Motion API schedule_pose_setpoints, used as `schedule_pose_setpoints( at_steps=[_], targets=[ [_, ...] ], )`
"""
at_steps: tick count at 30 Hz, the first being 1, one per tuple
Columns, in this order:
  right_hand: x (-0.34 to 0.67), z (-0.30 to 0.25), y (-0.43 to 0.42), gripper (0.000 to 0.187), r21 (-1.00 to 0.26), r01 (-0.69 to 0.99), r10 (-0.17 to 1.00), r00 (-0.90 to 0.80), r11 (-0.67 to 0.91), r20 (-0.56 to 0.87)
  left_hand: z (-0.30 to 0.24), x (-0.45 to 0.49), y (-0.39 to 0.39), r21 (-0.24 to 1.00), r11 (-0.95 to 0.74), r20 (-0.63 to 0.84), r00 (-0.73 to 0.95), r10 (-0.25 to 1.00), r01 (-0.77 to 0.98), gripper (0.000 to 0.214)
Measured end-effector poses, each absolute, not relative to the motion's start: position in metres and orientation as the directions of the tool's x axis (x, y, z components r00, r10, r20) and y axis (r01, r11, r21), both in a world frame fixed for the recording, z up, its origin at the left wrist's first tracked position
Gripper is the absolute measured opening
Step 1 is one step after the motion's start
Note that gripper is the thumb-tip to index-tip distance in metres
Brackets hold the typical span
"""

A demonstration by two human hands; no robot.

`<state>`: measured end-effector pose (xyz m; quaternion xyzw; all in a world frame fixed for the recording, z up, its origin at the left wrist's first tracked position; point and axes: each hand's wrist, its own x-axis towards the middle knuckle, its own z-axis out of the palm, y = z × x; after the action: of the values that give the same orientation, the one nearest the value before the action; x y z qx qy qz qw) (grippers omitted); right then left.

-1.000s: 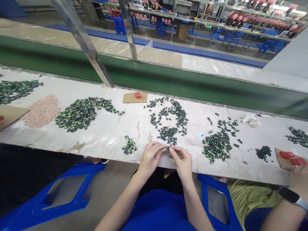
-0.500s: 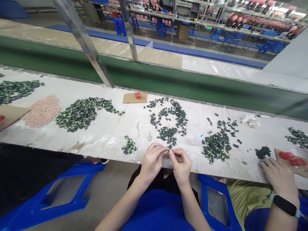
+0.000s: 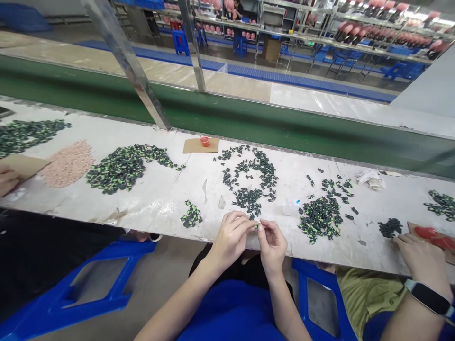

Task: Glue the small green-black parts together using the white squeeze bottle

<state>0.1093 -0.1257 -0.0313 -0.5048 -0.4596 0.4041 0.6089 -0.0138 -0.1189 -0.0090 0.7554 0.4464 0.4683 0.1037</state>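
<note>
My left hand (image 3: 232, 237) and my right hand (image 3: 273, 244) meet above the near edge of the white table, fingertips pinched together. Between them is a tiny dark piece with a bright green spot (image 3: 256, 227), mostly hidden by the fingers. Just beyond my fingers lies a loose ring of small dark green pieces (image 3: 249, 196). To the left sits a small cluster of black-and-green pieces (image 3: 191, 214). A bigger heap of black-and-green pieces (image 3: 320, 215) is on the right, beside a small clear bottle with a blue tip (image 3: 292, 206).
A red cup (image 3: 204, 141) stands on cardboard (image 3: 192, 146) at the back. Leftward are a large black-and-green heap (image 3: 119, 170) and a pinkish pile (image 3: 69, 163). A co-worker's hand (image 3: 419, 255) with a watch is at right; another hand (image 3: 7, 180) is far left. A metal post (image 3: 131, 71) rises behind.
My hands have shifted slightly right, still pinched around the tiny piece. At far left a co-worker's hand has come into view over the cardboard.
</note>
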Motion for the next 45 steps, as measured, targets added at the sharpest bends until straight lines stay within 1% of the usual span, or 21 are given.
schedule_pose_setpoints(
  at_steps=[3, 6, 10, 14, 16, 17, 19, 21, 22, 23, 25, 27, 29, 31, 34, 36, 37, 39, 41, 43, 45],
  targets=[
    [0.118, -0.026, -0.126, 0.012, -0.982, -0.017, 0.961, 0.210, 0.187, 0.180, -0.010, -0.011, -0.118, 0.618, -0.574, 0.591, 0.163, 0.790, 0.537, 0.020],
    [0.125, -0.022, -0.126, 0.013, -0.988, -0.021, 0.975, 0.166, 0.154, 0.148, -0.011, -0.011, -0.117, 0.655, -0.566, 0.560, 0.181, 0.808, 0.501, 0.019],
    [0.130, -0.020, -0.126, 0.020, -0.997, -0.017, 0.986, 0.149, 0.081, 0.077, -0.013, -0.013, -0.118, 0.683, -0.560, 0.542, 0.189, 0.819, 0.470, 0.019],
    [0.133, -0.017, -0.126, 0.028, -0.999, 0.008, 0.995, 0.091, 0.040, 0.041, -0.013, -0.013, -0.119, 0.710, -0.539, 0.514, 0.191, 0.837, 0.453, 0.019],
    [0.141, -0.017, -0.126, 0.030, -0.998, 0.057, 0.992, 0.116, 0.041, 0.047, -0.013, -0.017, -0.118, 0.730, -0.508, 0.479, 0.188, 0.857, 0.457, 0.020],
    [0.146, -0.016, -0.125, 0.030, -0.994, 0.099, 0.985, 0.159, 0.044, 0.060, -0.014, -0.021, -0.116, 0.732, -0.489, 0.464, 0.178, 0.868, 0.475, 0.023],
    [0.162, -0.016, -0.123, 0.034, -0.974, 0.220, 0.947, 0.303, 0.042, 0.110, -0.016, -0.036, -0.112, 0.710, -0.433, 0.446, 0.121, 0.887, 0.556, 0.026],
    [0.181, -0.015, -0.119, 0.038, -0.927, 0.375, 0.841, 0.503, -0.008, 0.197, -0.020, -0.058, -0.106, 0.671, -0.301, 0.420, -0.012, 0.908, 0.677, 0.023],
    [0.190, -0.015, -0.116, 0.041, -0.890, 0.454, 0.772, 0.583, -0.052, 0.252, -0.021, -0.071, -0.104, 0.651, -0.198, 0.389, -0.098, 0.916, 0.732, 0.022],
    [0.198, -0.014, -0.112, 0.043, -0.846, 0.526, 0.717, 0.624, -0.091, 0.311, -0.022, -0.083, -0.102, 0.625, -0.076, 0.356, -0.196, 0.914, 0.777, 0.022],
    [0.209, -0.013, -0.105, 0.048, -0.742, 0.665, 0.675, 0.587, -0.087, 0.447, -0.022, -0.105, -0.099, 0.525, 0.197, 0.264, -0.379, 0.887, 0.828, 0.023],
    [0.212, -0.015, -0.096, 0.057, -0.632, 0.775, 0.701, 0.461, -0.019, 0.544, -0.020, -0.118, -0.098, 0.411, 0.400, 0.179, -0.503, 0.845, 0.819, 0.026],
    [0.208, -0.020, -0.086, 0.066, -0.554, 0.831, 0.751, 0.344, 0.036, 0.564, -0.016, -0.122, -0.097, 0.337, 0.486, 0.116, -0.548, 0.829, 0.806, 0.028],
    [0.202, -0.026, -0.076, 0.068, -0.528, 0.847, 0.792, 0.277, 0.067, 0.544, -0.011, -0.121, -0.096, 0.306, 0.490, 0.072, -0.533, 0.843, 0.816, 0.024],
    [0.193, -0.033, -0.064, 0.055, -0.552, 0.824, 0.807, 0.240, 0.124, 0.540, -0.008, -0.114, -0.091, 0.256, 0.456, 0.051, -0.483, 0.874, 0.852, 0.021],
    [0.190, -0.033, -0.061, 0.046, -0.611, 0.778, 0.819, 0.252, 0.145, 0.516, -0.007, -0.112, -0.087, 0.244, 0.428, 0.054, -0.453, 0.890, 0.870, 0.023],
    [0.190, -0.032, -0.061, 0.042, -0.659, 0.738, 0.831, 0.271, 0.145, 0.485, -0.008, -0.112, -0.085, 0.258, 0.411, 0.057, -0.439, 0.897, 0.874, 0.024],
    [0.189, -0.030, -0.065, 0.040, -0.787, 0.604, 0.868, 0.316, 0.128, 0.383, -0.009, -0.111, -0.082, 0.324, 0.370, 0.078, -0.415, 0.907, 0.871, 0.025],
    [0.189, -0.030, -0.071, 0.042, -0.902, 0.420, 0.912, 0.324, 0.099, 0.251, -0.012, -0.107, -0.081, 0.428, 0.281, 0.132, -0.367, 0.921, 0.859, 0.023],
    [0.188, -0.030, -0.078, 0.045, -0.967, 0.244, 0.949, 0.284, 0.067, 0.138, -0.016, -0.096, -0.082, 0.557, 0.105, 0.180, -0.243, 0.953, 0.824, 0.021],
    [0.186, -0.031, -0.084, 0.046, -0.995, 0.100, 0.964, 0.261, 0.032, 0.057, -0.023, -0.078, -0.085, 0.675, -0.115, 0.207, -0.038, 0.978, 0.729, 0.019]
  ],
)
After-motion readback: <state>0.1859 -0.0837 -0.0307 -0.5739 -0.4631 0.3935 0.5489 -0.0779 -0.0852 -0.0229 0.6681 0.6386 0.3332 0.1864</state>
